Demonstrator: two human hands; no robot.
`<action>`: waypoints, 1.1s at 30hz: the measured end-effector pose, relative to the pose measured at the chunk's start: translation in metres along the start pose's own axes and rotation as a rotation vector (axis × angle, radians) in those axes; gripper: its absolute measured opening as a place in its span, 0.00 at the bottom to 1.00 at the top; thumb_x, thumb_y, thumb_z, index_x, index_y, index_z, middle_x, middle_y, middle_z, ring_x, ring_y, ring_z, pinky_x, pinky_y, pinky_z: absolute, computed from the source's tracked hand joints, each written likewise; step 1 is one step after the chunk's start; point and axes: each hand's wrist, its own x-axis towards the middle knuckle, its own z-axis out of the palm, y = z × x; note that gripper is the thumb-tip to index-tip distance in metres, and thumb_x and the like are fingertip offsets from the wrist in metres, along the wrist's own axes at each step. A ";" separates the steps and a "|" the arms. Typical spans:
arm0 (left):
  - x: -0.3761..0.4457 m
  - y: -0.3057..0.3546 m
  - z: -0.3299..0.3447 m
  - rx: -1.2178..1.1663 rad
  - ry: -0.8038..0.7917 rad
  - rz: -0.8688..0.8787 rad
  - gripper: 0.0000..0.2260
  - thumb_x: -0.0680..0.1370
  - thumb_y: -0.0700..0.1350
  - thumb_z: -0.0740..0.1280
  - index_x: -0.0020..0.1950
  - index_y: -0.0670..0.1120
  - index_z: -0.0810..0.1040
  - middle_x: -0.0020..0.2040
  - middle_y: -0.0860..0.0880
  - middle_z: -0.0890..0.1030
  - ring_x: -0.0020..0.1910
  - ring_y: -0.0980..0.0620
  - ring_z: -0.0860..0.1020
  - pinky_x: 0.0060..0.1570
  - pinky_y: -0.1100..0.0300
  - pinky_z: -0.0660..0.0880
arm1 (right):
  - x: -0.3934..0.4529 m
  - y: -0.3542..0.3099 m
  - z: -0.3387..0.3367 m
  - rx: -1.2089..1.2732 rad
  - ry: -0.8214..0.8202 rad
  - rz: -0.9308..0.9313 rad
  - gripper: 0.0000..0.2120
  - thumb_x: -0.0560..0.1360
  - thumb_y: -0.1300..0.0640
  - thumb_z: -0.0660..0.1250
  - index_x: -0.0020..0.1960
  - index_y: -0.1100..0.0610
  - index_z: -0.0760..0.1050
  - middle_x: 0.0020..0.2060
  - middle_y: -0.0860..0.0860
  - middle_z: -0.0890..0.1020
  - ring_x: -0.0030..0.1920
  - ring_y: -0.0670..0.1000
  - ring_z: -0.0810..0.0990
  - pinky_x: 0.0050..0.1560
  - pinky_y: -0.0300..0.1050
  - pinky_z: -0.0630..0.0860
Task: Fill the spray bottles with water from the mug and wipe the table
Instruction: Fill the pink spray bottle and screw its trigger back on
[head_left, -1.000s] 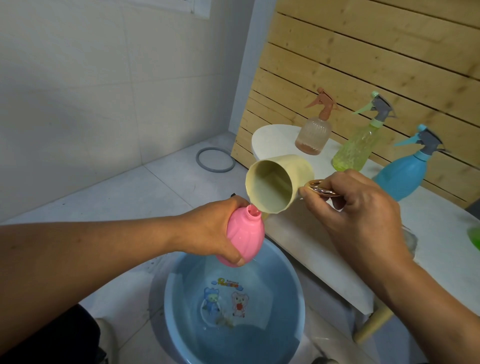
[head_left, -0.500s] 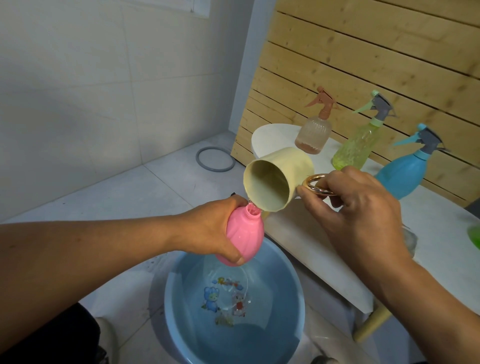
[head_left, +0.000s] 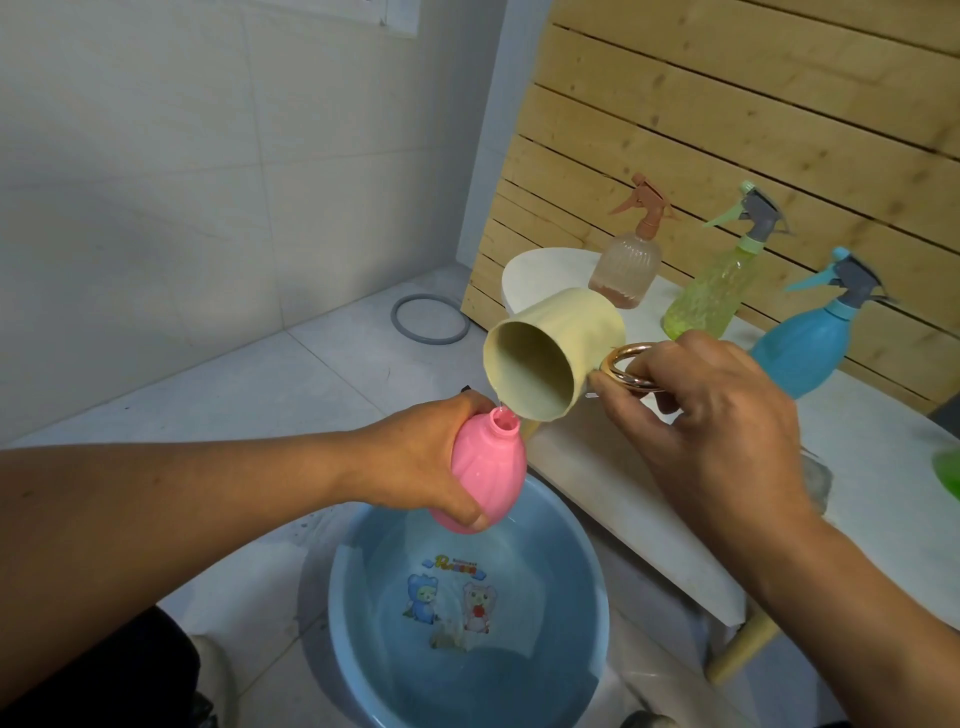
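My left hand (head_left: 415, 462) grips a pink spray bottle (head_left: 491, 467) with no spray head, tilted over a blue basin (head_left: 343, 597). My right hand (head_left: 696, 415) holds a pale yellow mug (head_left: 556, 353) by its gold ring handle (head_left: 626, 366). The mug is tipped far over, its lip just above the bottle's open neck, and a thin trickle of water runs in. On the white table (head_left: 649, 504) stand three capped spray bottles: a clear pinkish spray bottle (head_left: 626, 265), a green spray bottle (head_left: 711, 291) and a blue spray bottle (head_left: 810, 343).
The basin stands on the tiled floor and holds water over a cartoon print. A grey ring (head_left: 428, 326) lies on the floor by the wall. A wooden slat panel (head_left: 727, 130) backs the table. Something green (head_left: 948, 467) shows at the right edge.
The mug has tipped further over and slid slightly right, with its ring handle more exposed. The pink bottle has stayed in place over the basin.
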 end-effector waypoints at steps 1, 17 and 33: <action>0.000 0.000 0.000 -0.002 0.002 0.001 0.43 0.64 0.53 0.85 0.72 0.59 0.65 0.62 0.60 0.75 0.61 0.55 0.76 0.52 0.53 0.84 | 0.000 -0.001 0.000 -0.006 0.004 -0.006 0.12 0.77 0.46 0.71 0.43 0.54 0.81 0.35 0.46 0.72 0.37 0.51 0.71 0.36 0.44 0.62; -0.003 0.005 -0.002 -0.074 0.033 -0.003 0.42 0.65 0.51 0.85 0.73 0.58 0.66 0.62 0.60 0.75 0.60 0.56 0.76 0.52 0.57 0.84 | 0.003 -0.002 -0.002 -0.004 0.034 -0.004 0.12 0.78 0.45 0.70 0.43 0.53 0.80 0.36 0.46 0.74 0.38 0.51 0.71 0.35 0.45 0.64; -0.013 0.029 -0.010 -0.408 0.162 -0.050 0.38 0.66 0.41 0.84 0.68 0.60 0.71 0.60 0.56 0.80 0.60 0.52 0.80 0.48 0.60 0.83 | 0.008 0.013 -0.015 0.864 -0.180 0.809 0.17 0.79 0.44 0.67 0.40 0.56 0.78 0.24 0.38 0.75 0.25 0.39 0.68 0.38 0.43 0.68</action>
